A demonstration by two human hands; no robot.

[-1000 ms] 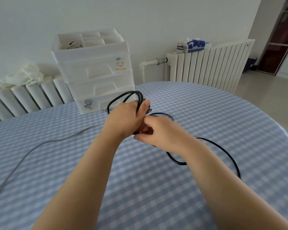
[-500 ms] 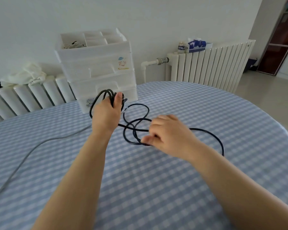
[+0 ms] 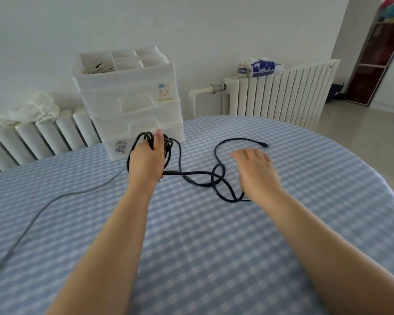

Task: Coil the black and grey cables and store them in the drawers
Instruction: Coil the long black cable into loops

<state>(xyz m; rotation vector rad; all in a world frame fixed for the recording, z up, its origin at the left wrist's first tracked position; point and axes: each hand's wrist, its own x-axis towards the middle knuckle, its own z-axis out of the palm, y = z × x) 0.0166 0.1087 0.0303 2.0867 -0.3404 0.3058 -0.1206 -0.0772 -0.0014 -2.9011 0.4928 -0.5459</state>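
My left hand (image 3: 147, 159) grips several coiled loops of the black cable (image 3: 200, 176) just in front of the white drawer unit (image 3: 132, 103). The cable's loose part lies knotted on the tablecloth, and its plug end (image 3: 263, 145) rests to the right. My right hand (image 3: 256, 172) hovers over that loose part with fingers spread and holds nothing. The grey cable (image 3: 52, 201) runs uncoiled across the left of the table from near my left wrist toward the near left edge. All the drawers are shut.
A blue-and-white checked cloth covers the round table (image 3: 214, 246). The drawer unit's top tray (image 3: 114, 62) holds small items. White radiators stand behind, one with a cloth (image 3: 32, 109) on it, the other (image 3: 280, 92) bearing a tissue box (image 3: 263, 67).
My right hand let go of the black cable and moved right and forward. My left hand carried the coil toward the drawers. The loose cable end swung out to the right.
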